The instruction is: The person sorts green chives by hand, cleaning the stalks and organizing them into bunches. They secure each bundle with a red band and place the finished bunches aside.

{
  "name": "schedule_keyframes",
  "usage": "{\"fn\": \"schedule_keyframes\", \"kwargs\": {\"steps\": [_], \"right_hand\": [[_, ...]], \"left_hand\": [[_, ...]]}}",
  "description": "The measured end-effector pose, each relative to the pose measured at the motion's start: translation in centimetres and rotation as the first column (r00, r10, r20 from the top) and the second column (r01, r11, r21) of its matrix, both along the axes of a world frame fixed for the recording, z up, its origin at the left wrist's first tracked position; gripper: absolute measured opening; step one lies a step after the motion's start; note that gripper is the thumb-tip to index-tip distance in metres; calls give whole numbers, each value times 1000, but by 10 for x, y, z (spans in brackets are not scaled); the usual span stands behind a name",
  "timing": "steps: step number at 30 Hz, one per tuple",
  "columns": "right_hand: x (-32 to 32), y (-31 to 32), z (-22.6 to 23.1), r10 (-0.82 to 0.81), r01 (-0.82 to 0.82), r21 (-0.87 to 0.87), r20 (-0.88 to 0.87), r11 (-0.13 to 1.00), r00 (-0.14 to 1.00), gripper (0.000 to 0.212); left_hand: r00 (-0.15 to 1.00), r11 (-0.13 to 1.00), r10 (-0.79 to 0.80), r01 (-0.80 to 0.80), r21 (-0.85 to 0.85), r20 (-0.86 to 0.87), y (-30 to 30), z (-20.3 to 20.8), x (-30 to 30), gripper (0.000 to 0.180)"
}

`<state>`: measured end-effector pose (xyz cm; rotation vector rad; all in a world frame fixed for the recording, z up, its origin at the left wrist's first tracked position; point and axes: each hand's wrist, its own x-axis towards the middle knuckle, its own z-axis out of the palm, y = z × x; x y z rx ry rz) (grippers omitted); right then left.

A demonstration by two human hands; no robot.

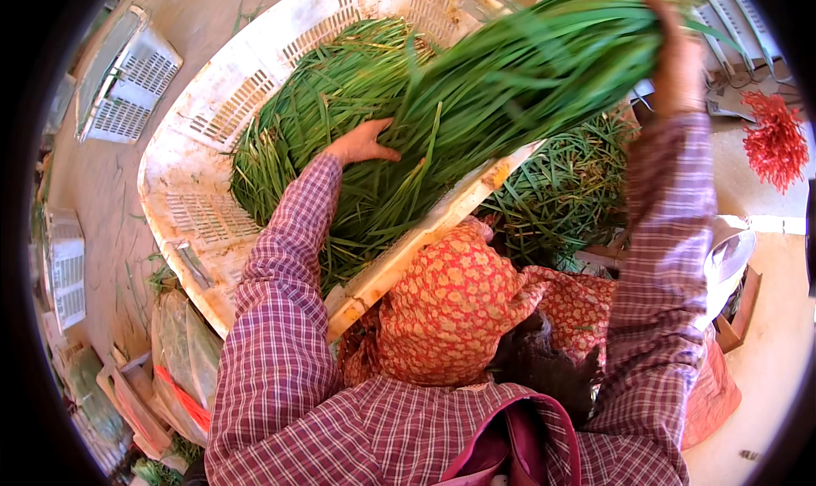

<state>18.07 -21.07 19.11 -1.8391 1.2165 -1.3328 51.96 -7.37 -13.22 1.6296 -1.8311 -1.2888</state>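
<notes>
A large bundle of long, flat green chives (527, 69) slants over the right side of a white crate. My right hand (680, 61), raised at the upper right and a little blurred, is closed round one end of it. The other end hangs down into the crate. My left hand (365, 143) is at the bundle's lower left side, thumb and fingers apart, touching the leaves; its fingertips are partly hidden among them. More loose chives (289, 129) lie heaped in the crate (191, 176), beneath and left of my left hand.
The crate's near rim lies close to my knee in red flowered cloth (450, 307). Cut leaf scraps (561, 188) are piled right of the crate. A bunch of red strips (775, 142) hangs at the far right. Another white crate (132, 86) stands at the upper left.
</notes>
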Motion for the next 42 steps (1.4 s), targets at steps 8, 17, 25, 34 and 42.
{"fn": "schedule_keyframes", "kwargs": {"steps": [8, 17, 25, 34, 42], "right_hand": [[-149, 30, 140, -36, 146, -252, 397, 957, 917, 37], [-189, 82, 144, 74, 10, -293, 275, 956, 958, 12], [-172, 148, 157, 367, -401, -50, 519, 915, 772, 8], [-169, 137, 119, 369, -502, 49, 618, 863, 694, 21], [-164, 108, 77, 354, -571, 270, 563, 775, 747, 74]], "left_hand": [[970, 958, -135, 180, -223, 203, 25, 45, -8, 85], [924, 904, -68, -103, -415, -377, 44, 328, -59, 71], [753, 767, -526, 221, -602, -395, 0, 405, -258, 99], [518, 991, -3, 119, 68, -855, 64, 253, -316, 95], [89, 951, 250, 165, 262, -964, 92, 207, -330, 39]]}}
